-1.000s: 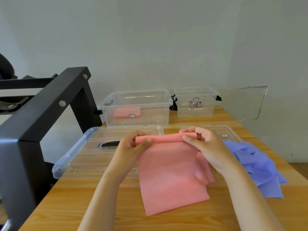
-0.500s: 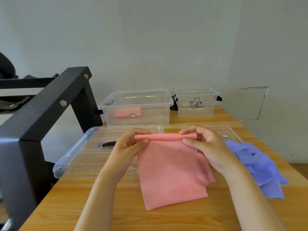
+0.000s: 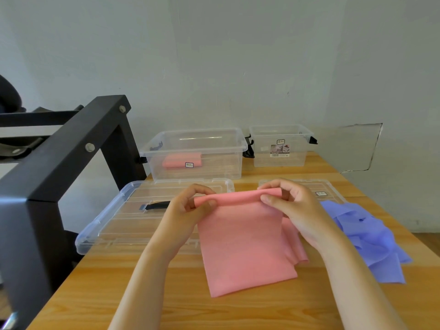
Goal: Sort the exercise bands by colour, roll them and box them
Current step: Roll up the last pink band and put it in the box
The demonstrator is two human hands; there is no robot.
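We see a plain pink band (image 3: 245, 246), unpatterned, and a heap of lavender-blue bands (image 3: 371, 236), likewise plain. We note a pink roll (image 3: 176, 160) showing through the colourless left box (image 3: 219, 163). The right box (image 3: 262, 159) and the lid (image 3: 114, 225) are the same clear plastic, and the lid's handle (image 3: 158, 206) is black. The table (image 3: 238, 313) is light wood with grain, the frame (image 3: 71, 151) matte black, the wall (image 3: 238, 55) pale grey-white.

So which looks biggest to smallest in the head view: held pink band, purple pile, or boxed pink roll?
1. held pink band
2. purple pile, partly hidden, so close
3. boxed pink roll, though farthest away
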